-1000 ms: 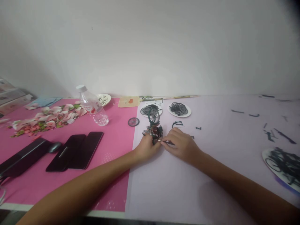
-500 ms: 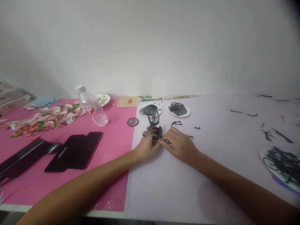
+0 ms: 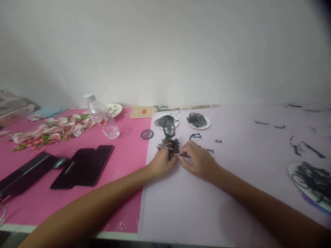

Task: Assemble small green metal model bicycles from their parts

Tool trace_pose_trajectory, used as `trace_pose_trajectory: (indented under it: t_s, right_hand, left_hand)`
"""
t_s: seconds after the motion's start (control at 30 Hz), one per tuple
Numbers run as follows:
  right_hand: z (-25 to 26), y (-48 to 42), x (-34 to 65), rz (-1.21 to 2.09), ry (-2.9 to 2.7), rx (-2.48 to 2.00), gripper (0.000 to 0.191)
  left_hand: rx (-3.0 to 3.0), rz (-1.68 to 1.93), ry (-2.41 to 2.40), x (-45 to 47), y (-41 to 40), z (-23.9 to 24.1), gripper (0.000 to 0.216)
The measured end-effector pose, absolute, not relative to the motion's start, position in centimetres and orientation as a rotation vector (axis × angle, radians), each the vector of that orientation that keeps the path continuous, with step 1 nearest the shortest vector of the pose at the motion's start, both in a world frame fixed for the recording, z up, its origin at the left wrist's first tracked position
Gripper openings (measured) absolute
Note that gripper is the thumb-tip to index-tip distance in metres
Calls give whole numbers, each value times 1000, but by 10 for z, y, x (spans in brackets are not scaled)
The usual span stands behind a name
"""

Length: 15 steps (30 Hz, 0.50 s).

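My left hand (image 3: 163, 162) is closed around a small model bicycle (image 3: 172, 145), which has a spoked wheel pointing up and a brown box-like part in its middle. In my right hand (image 3: 198, 159) a small screwdriver (image 3: 184, 156) is pinched, its dark handle between the fingers. Its thin metal shaft points left and reaches the model near my left fingers; whether the tip touches a screw is too small to tell. A loose spoked wheel (image 3: 147, 134) lies flat to the left. Beyond my right hand lies a dark green frame piece (image 3: 196, 136).
Behind my hands are a plate of wheels (image 3: 159, 126) and a plate of dark parts (image 3: 208, 126). Another parts plate (image 3: 291, 170) stands at right, near scattered pieces. On the left are a plastic bottle (image 3: 102, 117), two phones (image 3: 94, 165), a mouse (image 3: 60, 162) and flower petals (image 3: 54, 127).
My right fingers have shifted slightly back along the screwdriver, and more of its dark handle shows. My left hand keeps the model bicycle in nearly the same place.
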State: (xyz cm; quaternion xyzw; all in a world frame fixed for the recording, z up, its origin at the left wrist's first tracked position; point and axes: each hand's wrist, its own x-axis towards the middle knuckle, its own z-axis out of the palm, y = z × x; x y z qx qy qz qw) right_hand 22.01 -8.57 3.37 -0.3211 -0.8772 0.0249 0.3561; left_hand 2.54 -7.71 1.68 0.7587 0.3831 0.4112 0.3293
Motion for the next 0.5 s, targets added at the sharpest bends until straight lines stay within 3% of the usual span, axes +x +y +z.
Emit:
trace_pose_trajectory:
  t_s: [0.33,0.5]
  right_hand:
    - [35,-85,221,58,-2273,-845,10]
    - [39,-85,220,60,-2289,-833,18]
  left_hand:
    - [1981,1052,1028,25,-77,16,12]
    - [1975,1056,1046,25,-77,16,9]
